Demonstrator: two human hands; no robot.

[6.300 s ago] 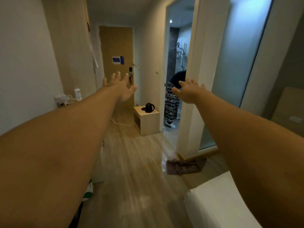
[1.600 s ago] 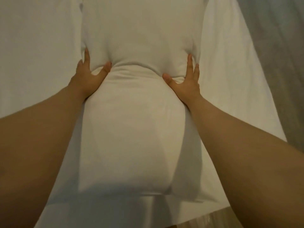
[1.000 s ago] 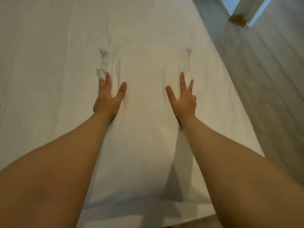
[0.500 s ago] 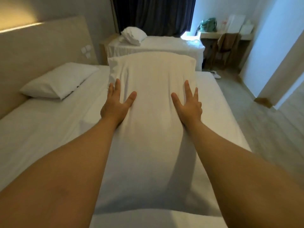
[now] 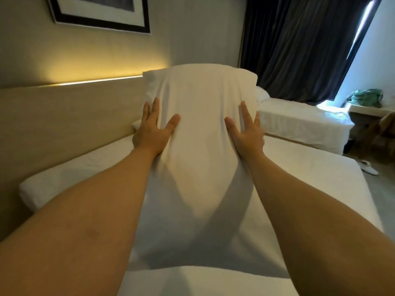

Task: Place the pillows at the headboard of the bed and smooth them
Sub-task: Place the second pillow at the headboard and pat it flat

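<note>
I hold a long white pillow (image 5: 201,133) lifted lengthwise above the white bed (image 5: 299,189), its far end raised in front of me. My left hand (image 5: 155,128) grips its left side and my right hand (image 5: 245,130) grips its right side, fingers spread along the fabric. The wooden headboard (image 5: 64,116) runs along the left, lit from above by a yellow strip. A corner of a second white pillow (image 5: 136,124) peeks out behind my left hand, by the headboard; the rest of it is hidden.
A second bed (image 5: 299,120) with its own pillow (image 5: 262,95) stands beyond, before dark curtains (image 5: 299,43). A framed picture (image 5: 100,11) hangs above the headboard. At right are a desk with a green bag (image 5: 365,97), a chair and white slippers (image 5: 368,168) on the floor.
The pillow has been raised higher and swung left toward the headboard. The other pillow, in plain view half a second ago, is now almost wholly hidden behind it.
</note>
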